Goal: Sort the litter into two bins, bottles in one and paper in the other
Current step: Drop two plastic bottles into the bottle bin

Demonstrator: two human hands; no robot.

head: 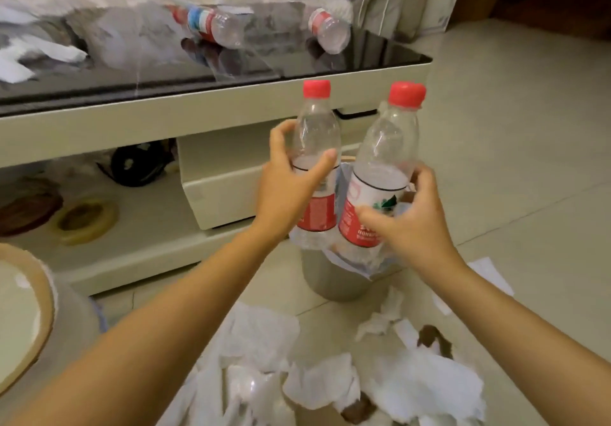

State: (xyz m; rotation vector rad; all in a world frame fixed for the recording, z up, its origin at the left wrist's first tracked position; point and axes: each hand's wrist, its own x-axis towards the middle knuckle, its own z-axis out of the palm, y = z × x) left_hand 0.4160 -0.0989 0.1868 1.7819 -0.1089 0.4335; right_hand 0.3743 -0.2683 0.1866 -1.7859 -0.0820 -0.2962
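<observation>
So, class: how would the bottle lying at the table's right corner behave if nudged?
The bottle looks empty, so probably light. It lies on its side on the glossy table, so it may roll or slide easily. Thin clear plastic would likely dent.

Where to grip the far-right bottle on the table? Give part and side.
Grip the bottle round its clear body, coming down from above. It lies on its side on the glossy table, base toward the camera, so the rounded flank faces up; its cap end points away, likely harder to reach.

Both held bottles (317,148) (380,174) are clear with red caps and red-and-white labels. The surface (231,72) is glossy black over cream. White paper (413,382) litters the beige floor (512,161).
</observation>
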